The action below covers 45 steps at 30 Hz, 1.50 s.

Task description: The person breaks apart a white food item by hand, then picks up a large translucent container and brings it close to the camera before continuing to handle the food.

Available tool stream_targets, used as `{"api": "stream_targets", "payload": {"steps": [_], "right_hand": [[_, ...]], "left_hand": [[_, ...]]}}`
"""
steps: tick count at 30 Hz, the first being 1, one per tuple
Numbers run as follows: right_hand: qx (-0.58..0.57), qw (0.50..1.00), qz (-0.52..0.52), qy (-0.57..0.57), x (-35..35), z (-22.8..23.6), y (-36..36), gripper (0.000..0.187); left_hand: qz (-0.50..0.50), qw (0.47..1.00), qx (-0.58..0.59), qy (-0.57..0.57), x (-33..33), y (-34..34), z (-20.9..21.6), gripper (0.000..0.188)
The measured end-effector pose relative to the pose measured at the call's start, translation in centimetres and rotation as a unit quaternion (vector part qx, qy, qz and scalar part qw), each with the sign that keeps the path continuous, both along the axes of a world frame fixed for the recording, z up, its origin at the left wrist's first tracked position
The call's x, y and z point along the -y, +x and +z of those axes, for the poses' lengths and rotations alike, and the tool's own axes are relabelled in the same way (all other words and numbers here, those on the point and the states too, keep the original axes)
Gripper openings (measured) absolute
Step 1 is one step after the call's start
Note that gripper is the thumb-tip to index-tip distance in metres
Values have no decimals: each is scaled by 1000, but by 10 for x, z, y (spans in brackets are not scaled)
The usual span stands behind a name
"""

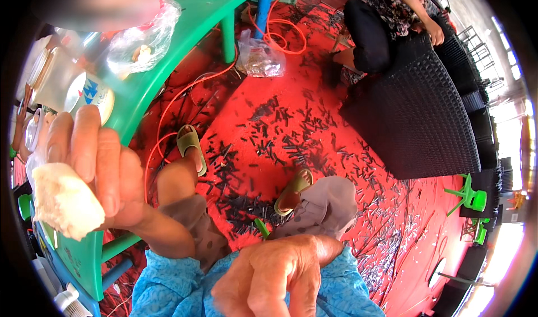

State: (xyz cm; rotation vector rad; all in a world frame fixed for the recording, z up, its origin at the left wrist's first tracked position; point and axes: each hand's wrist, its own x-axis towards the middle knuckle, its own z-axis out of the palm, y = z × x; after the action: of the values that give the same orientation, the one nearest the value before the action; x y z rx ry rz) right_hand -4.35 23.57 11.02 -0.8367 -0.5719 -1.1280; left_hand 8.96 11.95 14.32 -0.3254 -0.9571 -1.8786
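My left hand [109, 168] is raised beside the green table [193, 17], its fingers closed around a torn piece of pale bread [66, 200]. The bread's white, crumbly side shows below the fingers. My right hand [269, 275] hovers over my lap with its fingers curled inward; what they hold, if anything, is hidden. Beneath it lies blue patterned cloth [168, 280] over my thighs. A clear plastic bag [147, 45] with pale food bits inside rests on the table, near a white round tub [96, 95] just beyond my left hand.
Dark offcuts [269, 132] litter the red floor [330, 205]. An orange cord [185, 101] loops past the table leg, near another plastic bag [260, 56]. At upper right, a person [386, 14] sits with a hand on a black woven panel [417, 112]. A bright green stool [471, 196] lies at right.
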Motion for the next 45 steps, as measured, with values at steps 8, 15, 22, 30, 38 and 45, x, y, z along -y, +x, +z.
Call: {"api": "stream_targets", "payload": {"steps": [8, 15, 22, 30, 38, 45], "right_hand": [[75, 991, -93, -52, -9, 1, 12, 19], [112, 984, -130, -41, -14, 1, 16, 19], [142, 974, -169, -49, -1, -6, 20, 25], [29, 985, -107, 136, 3, -15, -14, 22], [-151, 895, -212, 362, 21, -46, -52, 14], [-122, 865, -258, 413, 35, -128, -91, 11]], "left_hand": [[-4, 1000, 3, -5, -2, -1, -3, 24], [6, 1000, 8, -12, -5, -7, -4, 23], [22, 999, 15, -27, -6, -3, 2, 15], [52, 996, -53, -54, -16, 17, 13, 16], [72, 991, -93, -57, -22, 30, 14, 18], [58, 991, -92, -82, -20, 23, 16, 19]]}}
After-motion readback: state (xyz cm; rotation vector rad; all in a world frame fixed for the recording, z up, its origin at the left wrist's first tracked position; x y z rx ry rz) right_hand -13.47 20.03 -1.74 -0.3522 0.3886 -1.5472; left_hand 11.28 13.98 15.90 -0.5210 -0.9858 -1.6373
